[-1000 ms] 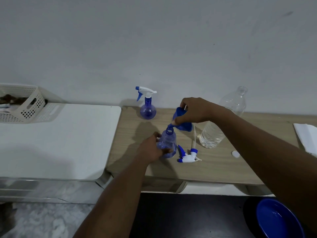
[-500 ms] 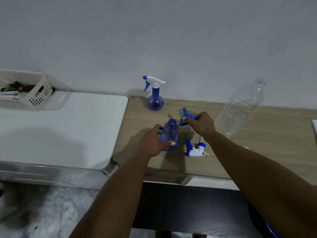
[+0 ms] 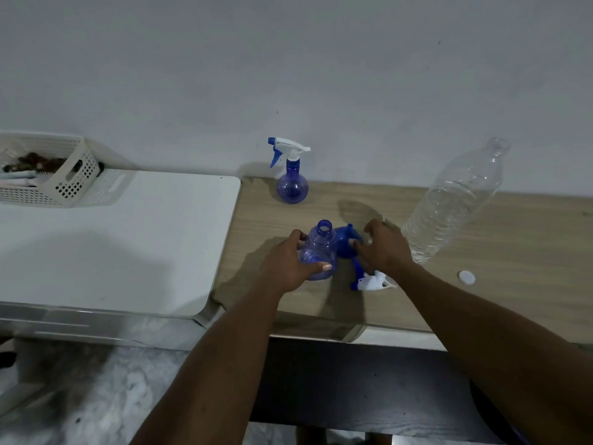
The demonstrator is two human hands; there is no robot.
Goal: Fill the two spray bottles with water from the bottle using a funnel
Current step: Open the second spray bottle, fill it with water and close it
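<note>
My left hand grips a blue spray bottle that stands open-necked on the wooden table. A blue funnel lies on the table just right of it. My right hand hovers over the funnel's right side, thumb tip touching it and the other fingers lifted off. The bottle's white and blue spray head lies below that hand. A second blue spray bottle with its head on stands by the wall. The clear water bottle stands uncapped at the right, its white cap on the table.
A white tabletop adjoins the wooden table on the left and carries a white perforated basket with items in it. The wall runs close behind everything. The table's front edge is just below my forearms.
My right hand has carried the funnel down from above the bottle's neck to the table and loosened its hold. The left hand keeps its grip on the bottle. The camera has tilted.
</note>
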